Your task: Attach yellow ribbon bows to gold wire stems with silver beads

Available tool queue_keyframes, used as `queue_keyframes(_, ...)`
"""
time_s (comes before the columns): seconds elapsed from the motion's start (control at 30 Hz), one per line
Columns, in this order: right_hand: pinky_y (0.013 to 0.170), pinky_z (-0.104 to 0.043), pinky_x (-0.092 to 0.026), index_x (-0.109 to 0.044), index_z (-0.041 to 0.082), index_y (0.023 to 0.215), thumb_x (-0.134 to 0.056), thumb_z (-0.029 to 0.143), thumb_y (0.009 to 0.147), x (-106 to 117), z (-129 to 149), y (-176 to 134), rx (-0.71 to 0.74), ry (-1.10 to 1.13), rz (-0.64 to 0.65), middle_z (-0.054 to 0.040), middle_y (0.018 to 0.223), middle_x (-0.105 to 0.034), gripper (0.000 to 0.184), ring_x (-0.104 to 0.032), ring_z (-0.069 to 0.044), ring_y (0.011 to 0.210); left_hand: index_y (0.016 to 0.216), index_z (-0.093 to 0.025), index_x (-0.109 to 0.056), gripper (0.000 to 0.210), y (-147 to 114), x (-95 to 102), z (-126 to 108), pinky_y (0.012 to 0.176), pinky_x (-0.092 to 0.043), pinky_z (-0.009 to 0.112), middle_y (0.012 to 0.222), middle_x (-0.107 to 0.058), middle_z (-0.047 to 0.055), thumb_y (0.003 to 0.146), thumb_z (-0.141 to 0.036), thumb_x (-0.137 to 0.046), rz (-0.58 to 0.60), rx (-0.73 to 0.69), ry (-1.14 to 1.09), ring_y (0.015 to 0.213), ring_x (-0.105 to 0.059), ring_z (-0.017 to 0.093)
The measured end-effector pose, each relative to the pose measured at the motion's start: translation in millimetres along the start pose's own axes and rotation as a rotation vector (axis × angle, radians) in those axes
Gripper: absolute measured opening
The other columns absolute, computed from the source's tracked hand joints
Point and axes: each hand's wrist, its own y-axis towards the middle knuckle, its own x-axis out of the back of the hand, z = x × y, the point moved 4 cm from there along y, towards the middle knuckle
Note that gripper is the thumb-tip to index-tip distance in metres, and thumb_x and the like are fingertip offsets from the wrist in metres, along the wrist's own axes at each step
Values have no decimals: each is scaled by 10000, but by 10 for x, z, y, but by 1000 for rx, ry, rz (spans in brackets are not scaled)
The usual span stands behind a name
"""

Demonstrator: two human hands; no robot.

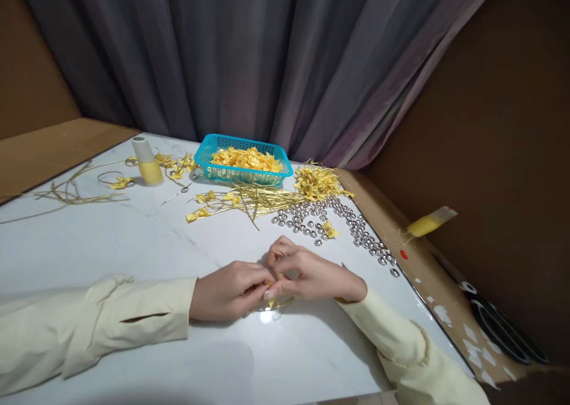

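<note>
Low over the white table, my left hand [234,292] and my right hand [312,273] meet with their fingertips pinched together. Between them shows a small yellow bow [271,301], with a thin gold cord [285,303] trailing below it. Both hands are closed on this small piece, and the fingers cover much of it. Just beyond my right hand lie many silver oval beads [307,218], with one yellow bow [330,230] among them. Gold cords [267,198] lie in a bundle farther back.
A blue basket [205,166] of yellow bows stands at the back. Right of it sits a heap of finished-looking bow pieces [317,182]. A yellow thread spool [149,166] stands at left; another spool [431,222] and black scissors [499,328] are at right.
</note>
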Motion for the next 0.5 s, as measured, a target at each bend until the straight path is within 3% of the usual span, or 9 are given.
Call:
queue_keyframes(0.2,721,-294,-358,-328,187,482,-541,447,855,-53,-30,5,-24,84,-18,65,482,-365,503,-389,-110,573,666,-180,-447,245,-6,2,4,514,-375,189,546,-542,-12,899,-186,-374,32,46,-91,489,-482,100)
queue_keyframes(0.37,643,-263,-335,-281,193,464,-546,434,852,-81,-63,9,-57,229,-72,78,490,-250,528,-290,-100,526,679,-186,-420,197,-4,-8,26,457,-371,158,504,-536,-31,871,-157,-387,58,120,-196,435,-503,84)
queue_keyframes(0.5,602,-257,-312,-282,192,470,-527,419,866,-72,-74,5,-69,276,-97,81,499,-237,518,-263,-92,507,663,-187,-402,208,10,-10,28,447,-378,150,478,-520,-40,868,-156,-393,70,132,-221,415,-507,80)
